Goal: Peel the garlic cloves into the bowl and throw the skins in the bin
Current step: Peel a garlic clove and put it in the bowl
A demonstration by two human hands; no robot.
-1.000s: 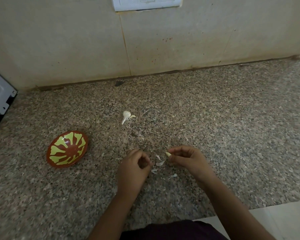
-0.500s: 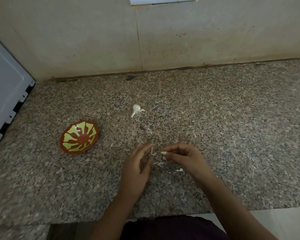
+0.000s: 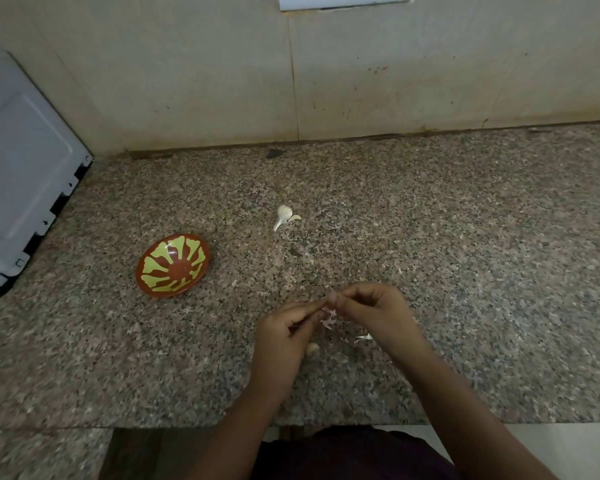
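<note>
My left hand [image 3: 284,336] and my right hand [image 3: 378,313] meet fingertip to fingertip low over the granite counter [image 3: 465,271]. My right hand pinches a small garlic clove, mostly hidden by the fingers. My left hand pinches the papery skin [image 3: 329,312] hanging from it. Loose skin scraps [image 3: 363,337] lie under the hands. A pale clove [image 3: 312,348] shows beside my left palm. Farther back lies a piece of garlic bulb with its stalk [image 3: 284,216]. The red bowl with a yellow-green pattern [image 3: 173,265] stands to the left, with nothing visible inside. No bin is in view.
A grey appliance panel [image 3: 21,174] stands on the counter at the far left. The tiled wall [image 3: 291,81] closes the back, with a white switch plate [image 3: 343,0] at the top. The counter's front edge [image 3: 187,426] runs just before my body.
My hands have come together, and the left fingers now pinch at what the right hand holds. The view has tilted, so the bowl and the bulb piece sit farther right in the frame.
</note>
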